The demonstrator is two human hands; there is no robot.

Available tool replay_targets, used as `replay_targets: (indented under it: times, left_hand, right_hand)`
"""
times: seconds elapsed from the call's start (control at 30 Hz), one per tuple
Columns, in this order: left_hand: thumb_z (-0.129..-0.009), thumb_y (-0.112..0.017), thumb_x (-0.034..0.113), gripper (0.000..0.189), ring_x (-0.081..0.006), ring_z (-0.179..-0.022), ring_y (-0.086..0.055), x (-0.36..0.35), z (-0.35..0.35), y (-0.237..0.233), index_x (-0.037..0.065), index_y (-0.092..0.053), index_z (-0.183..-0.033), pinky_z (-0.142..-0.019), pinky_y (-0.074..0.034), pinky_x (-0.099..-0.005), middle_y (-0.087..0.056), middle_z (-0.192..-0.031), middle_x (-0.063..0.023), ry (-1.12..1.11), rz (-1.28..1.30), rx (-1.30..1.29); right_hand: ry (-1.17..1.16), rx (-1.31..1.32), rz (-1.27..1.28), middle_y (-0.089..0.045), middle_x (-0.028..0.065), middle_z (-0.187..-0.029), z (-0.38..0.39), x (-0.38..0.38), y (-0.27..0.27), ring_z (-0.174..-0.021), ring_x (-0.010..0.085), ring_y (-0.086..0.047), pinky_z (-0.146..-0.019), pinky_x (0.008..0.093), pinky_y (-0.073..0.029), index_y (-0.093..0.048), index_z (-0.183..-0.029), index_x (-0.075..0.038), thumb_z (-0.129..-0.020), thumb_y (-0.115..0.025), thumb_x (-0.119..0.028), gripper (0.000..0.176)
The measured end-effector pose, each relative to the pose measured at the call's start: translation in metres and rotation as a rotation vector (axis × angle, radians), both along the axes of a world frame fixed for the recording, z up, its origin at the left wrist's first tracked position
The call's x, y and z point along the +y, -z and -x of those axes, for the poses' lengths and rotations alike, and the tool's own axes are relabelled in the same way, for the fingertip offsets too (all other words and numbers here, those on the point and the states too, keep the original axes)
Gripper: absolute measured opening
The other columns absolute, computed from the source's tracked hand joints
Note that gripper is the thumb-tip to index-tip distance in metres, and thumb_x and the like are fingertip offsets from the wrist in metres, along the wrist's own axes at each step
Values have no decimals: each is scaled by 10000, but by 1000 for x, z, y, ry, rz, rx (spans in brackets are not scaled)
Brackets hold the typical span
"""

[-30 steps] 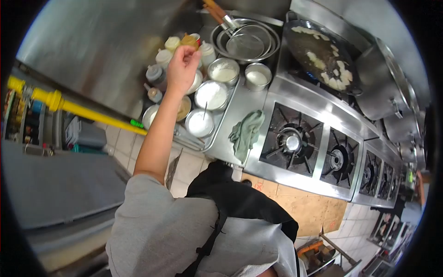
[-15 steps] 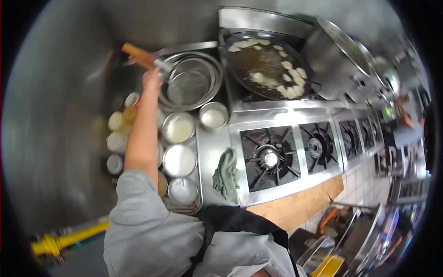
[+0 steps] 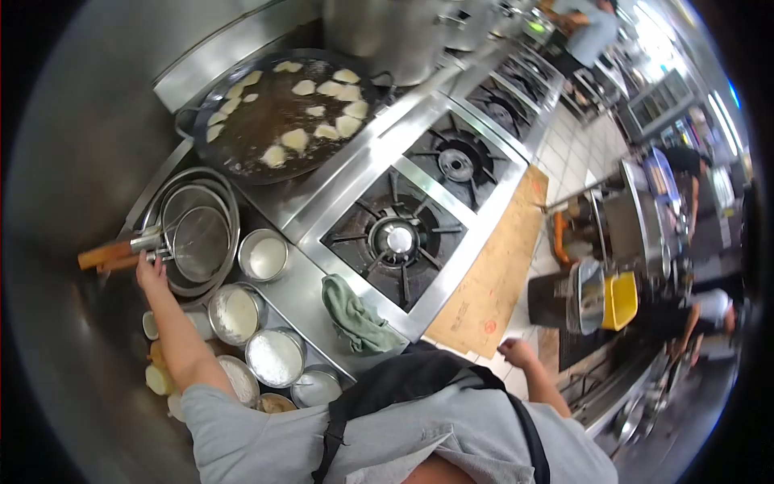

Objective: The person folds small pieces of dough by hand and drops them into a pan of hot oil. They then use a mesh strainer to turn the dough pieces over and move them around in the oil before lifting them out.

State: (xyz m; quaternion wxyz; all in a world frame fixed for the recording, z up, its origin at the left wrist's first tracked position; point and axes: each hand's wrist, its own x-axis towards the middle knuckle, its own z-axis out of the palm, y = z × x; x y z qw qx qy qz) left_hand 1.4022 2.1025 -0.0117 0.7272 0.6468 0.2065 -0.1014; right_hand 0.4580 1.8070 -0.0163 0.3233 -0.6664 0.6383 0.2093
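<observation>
My left hand (image 3: pixel 151 274) is at the neck of a wire-mesh strainer (image 3: pixel 201 242) with a wooden handle, its fingers closed there. A second, larger strainer lies with it, and both rest in a round metal bowl (image 3: pixel 234 230). Their wooden handles (image 3: pixel 105 256) stick out to the left. Away on the right, my right hand (image 3: pixel 518 352) hangs beside my body with its fingers curled in, and nothing shows in it. Beyond the bowl, a wide black pan (image 3: pixel 242 171) of oil holds several pale pieces of food.
Metal containers of white powder (image 3: pixel 274 356) crowd the counter near my left arm, with squeeze bottles (image 3: pixel 157 377) beyond. A green cloth (image 3: pixel 351 315) lies by the gas burner (image 3: pixel 399 239). A large pot (image 3: pixel 379 40) stands behind the pan. Other people (image 3: pixel 592 36) are farther off.
My view has turned to the right, so the pan and bowl appear farther left. My right hand has come into view. The left hand stays at the strainer handles.
</observation>
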Motion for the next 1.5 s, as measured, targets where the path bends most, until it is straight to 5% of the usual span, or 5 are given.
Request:
replay_targets:
  times: [0.67, 0.83, 1.07, 1.4, 1.5]
  left_hand:
    - [-786, -789, 304, 494, -208, -873, -617, -1, 0, -34, -52, -635, -1091, -769, -490, -345, -671, -990, -112, -232, -241, -389]
    - [-919, -661, 305, 386, -203, -837, -611, -35, 25, -109, -59, -610, -1037, -784, -488, -340, -654, -974, -94, -310, 200, -627]
    - [-915, -667, 424, 432, -148, -737, -617, -99, 160, -313, -4, -671, -975, -739, -489, -291, -659, -807, -40, -233, -563, -1369]
    - [-740, -733, 105, 156, -329, -624, -569, -276, 510, -361, 27, -602, -710, -562, -443, -397, -585, -685, -144, 938, -590, -1761]
    - [-680, -734, 151, 107, -313, -711, -636, -326, 587, -298, 102, -654, -733, -650, -509, -410, -650, -742, -112, 1355, -688, -1801]
  right_hand:
    - [123, 46, -73, -723, 121, -829, 5, 23, -6, -792, 236, -697, -757, 373, -542, -734, -949, -62, -817, -675, -348, 321]
    - [66, -44, -25, -720, 144, -865, -11, 17, 1, -836, 270, -691, -775, 384, -536, -730, -944, -57, -831, -653, -352, 326]
    - [-271, -138, 165, -699, 160, -911, -78, -31, -86, -875, 345, -662, -783, 438, -521, -698, -971, -89, -864, -604, -381, 325]
    - [-564, -1298, 1334, -679, 68, -946, -140, -20, -316, -875, 305, -661, -792, 416, -536, -640, -1018, -80, -766, -745, -133, 278]
    - [-602, -902, 1469, -666, 58, -924, -104, -40, -338, -847, 298, -656, -723, 402, -544, -606, -1087, -81, -757, -749, -134, 363]
